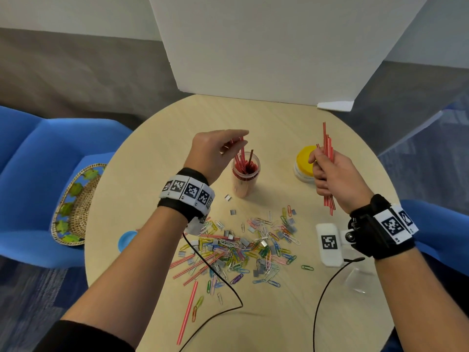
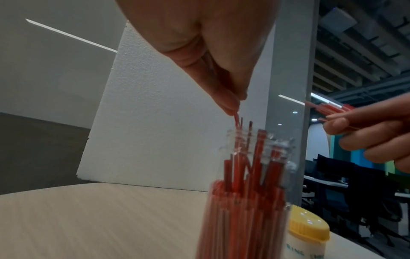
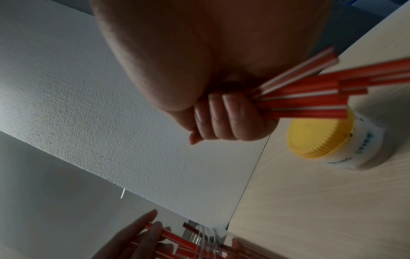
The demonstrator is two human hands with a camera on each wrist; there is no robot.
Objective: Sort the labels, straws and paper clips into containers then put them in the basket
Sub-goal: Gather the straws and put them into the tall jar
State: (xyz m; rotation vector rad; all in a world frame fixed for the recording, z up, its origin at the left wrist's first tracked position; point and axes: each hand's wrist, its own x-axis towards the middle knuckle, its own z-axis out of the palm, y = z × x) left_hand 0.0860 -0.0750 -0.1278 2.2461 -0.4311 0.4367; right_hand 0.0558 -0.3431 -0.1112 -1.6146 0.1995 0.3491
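Two hands: both hold red-and-white straws above the round table [image 1: 152, 161].
Left hand [image 1: 210, 153]: fingers pinched on a few straws [image 1: 241, 148] standing in the clear jar [image 1: 245, 177], centre of the head view.
Right hand [image 1: 335, 179]: fingers curled around a straw bundle [image 1: 327, 148], just right of the yellow-lidded jar [image 1: 305, 163].
Head view only: paper clips [image 1: 253, 247], grey labels and loose straws heaped at lower centre; woven basket [image 1: 73, 207] on a blue chair, left edge.
Left wrist view: jar already packed with straws.

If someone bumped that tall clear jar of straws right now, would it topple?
Probably. The clear jar looks tall, narrow and likely light, packed with straws poking above its rim. The left hand pinches only straws, not steadying it.
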